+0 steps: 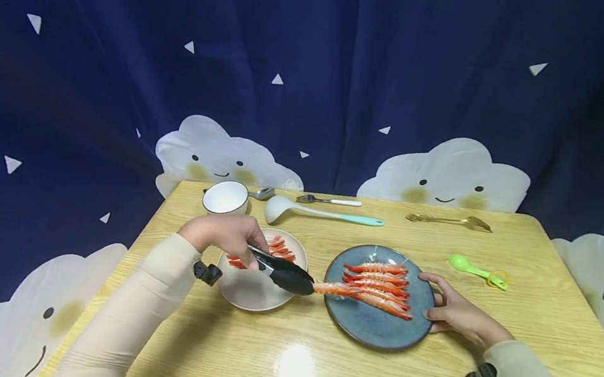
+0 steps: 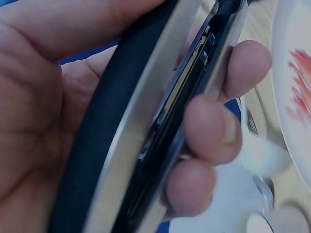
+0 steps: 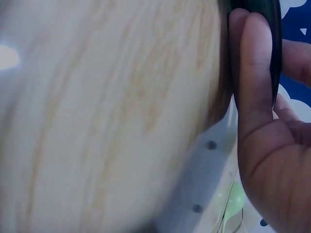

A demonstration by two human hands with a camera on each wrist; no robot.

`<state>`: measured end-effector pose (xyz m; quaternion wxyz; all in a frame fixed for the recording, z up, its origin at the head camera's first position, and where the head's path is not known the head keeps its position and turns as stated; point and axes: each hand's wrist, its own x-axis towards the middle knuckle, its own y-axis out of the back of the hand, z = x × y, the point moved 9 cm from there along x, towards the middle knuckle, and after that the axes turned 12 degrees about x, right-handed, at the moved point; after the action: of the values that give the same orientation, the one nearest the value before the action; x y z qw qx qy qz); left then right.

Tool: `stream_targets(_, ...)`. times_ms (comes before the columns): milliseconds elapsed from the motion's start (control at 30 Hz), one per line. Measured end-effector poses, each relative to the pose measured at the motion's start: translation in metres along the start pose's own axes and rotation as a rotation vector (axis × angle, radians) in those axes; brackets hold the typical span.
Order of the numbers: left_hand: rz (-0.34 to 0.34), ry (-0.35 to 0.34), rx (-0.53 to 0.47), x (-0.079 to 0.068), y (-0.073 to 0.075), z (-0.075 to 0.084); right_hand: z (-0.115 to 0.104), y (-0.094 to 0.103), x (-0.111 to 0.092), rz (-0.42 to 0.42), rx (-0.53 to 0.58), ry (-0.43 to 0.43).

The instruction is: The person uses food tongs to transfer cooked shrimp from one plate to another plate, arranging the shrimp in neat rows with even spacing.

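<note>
In the head view my left hand (image 1: 228,235) grips black-tipped metal tongs (image 1: 286,275), whose tips meet the tail end of a red-and-white shrimp (image 1: 333,288). That shrimp reaches over the left rim of a blue plate (image 1: 369,332), where several more shrimp (image 1: 376,278) lie in a stack of rows. Fingers wrap both arms of the tongs in the left wrist view. My right hand (image 1: 460,314) holds the blue plate's right rim, thumb on one side and fingers on the other. Under the tongs sits a white plate (image 1: 253,295) with small red pieces, partly hidden by the left hand.
Behind the white plate stand a white bowl (image 1: 226,197) and a metal spoon (image 1: 264,194). A ladle (image 1: 327,214), a white-handled fork (image 1: 334,201) and a gold fork (image 1: 447,220) lie along the back. The green spoon (image 1: 471,268) is at the right.
</note>
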<state>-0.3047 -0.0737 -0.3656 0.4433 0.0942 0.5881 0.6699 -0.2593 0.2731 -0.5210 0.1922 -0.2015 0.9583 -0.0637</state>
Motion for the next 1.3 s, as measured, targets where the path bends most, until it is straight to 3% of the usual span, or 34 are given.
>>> stream_targets(167,-0.042,-0.053,-0.013,0.027,0.0,0.023,0.001,0.001,0.0,0.005,0.004,-0.001)
stream_targets(333,-0.094,-0.105,0.008,0.057,-0.012,0.042,0.0,0.0,0.0,0.001,-0.002,0.006)
stream_targets(633,-0.144,-0.025,0.038,0.096,-0.021,0.044,0.0,0.004,0.001,0.007,-0.023,0.019)
stream_targets(800,-0.164,-0.012,0.027,0.106,-0.024,0.042,0.002,0.005,0.001,0.009,-0.03,0.015)
stream_targets(967,-0.177,-0.001,-0.011,0.107,-0.028,0.039,0.004,0.003,0.002,-0.008,-0.005,0.01)
stream_targets(1300,-0.069,-0.035,0.087,0.1,-0.009,0.041,0.003,0.005,0.002,0.001,-0.026,0.015)
